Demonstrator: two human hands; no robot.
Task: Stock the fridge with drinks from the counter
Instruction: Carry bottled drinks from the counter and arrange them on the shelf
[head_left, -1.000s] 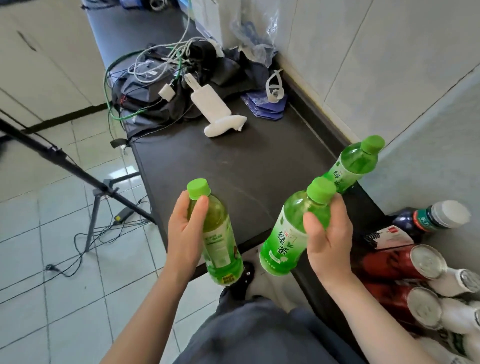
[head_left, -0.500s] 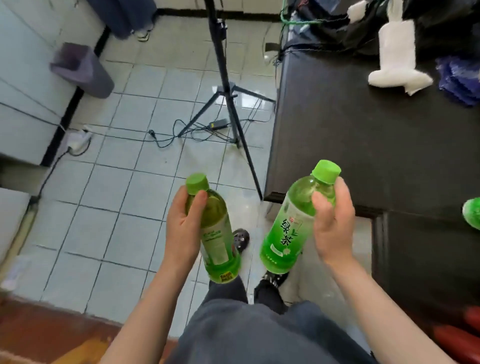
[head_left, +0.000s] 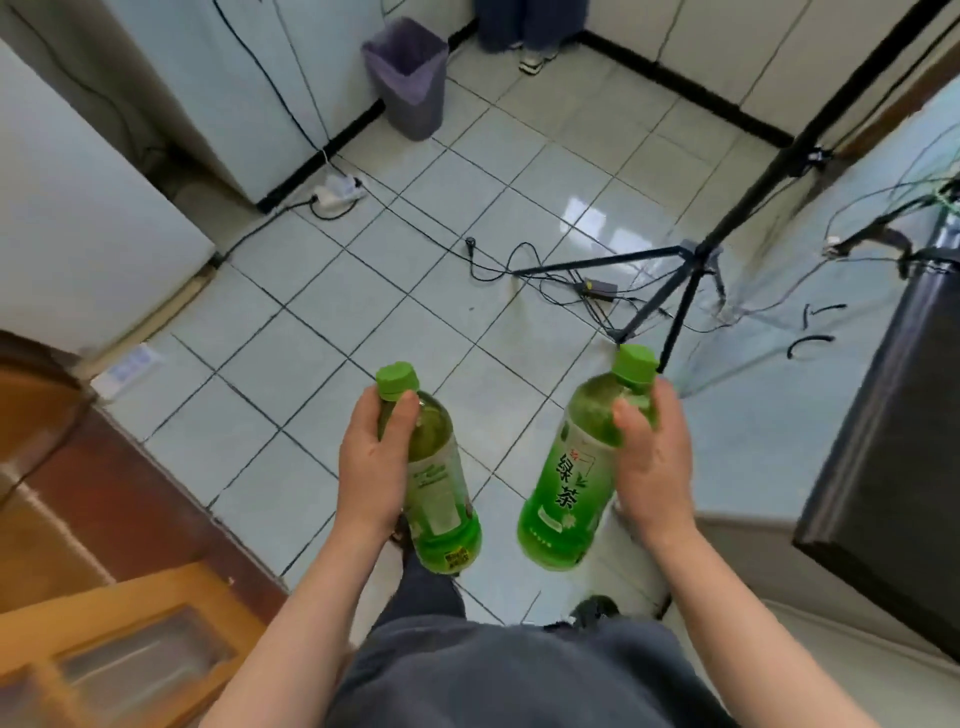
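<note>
One green drink per hand, mid-carry
The left hand (head_left: 371, 462) is clamped round the first bottle (head_left: 441, 499) and the right hand (head_left: 652, 467) round the second bottle (head_left: 566, 483), both gripped high, likely to stock two per trip.

Bright, even daylight, white glare patch on glossy floor tiles (head_left: 589, 214), slight overall blur, wide-angle bending at edges.

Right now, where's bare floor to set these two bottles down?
Bare tiles straight ahead, between the white unit on the left and the tripod. Crowded: cables around the tripod's feet and the power strip by the wall.
</note>
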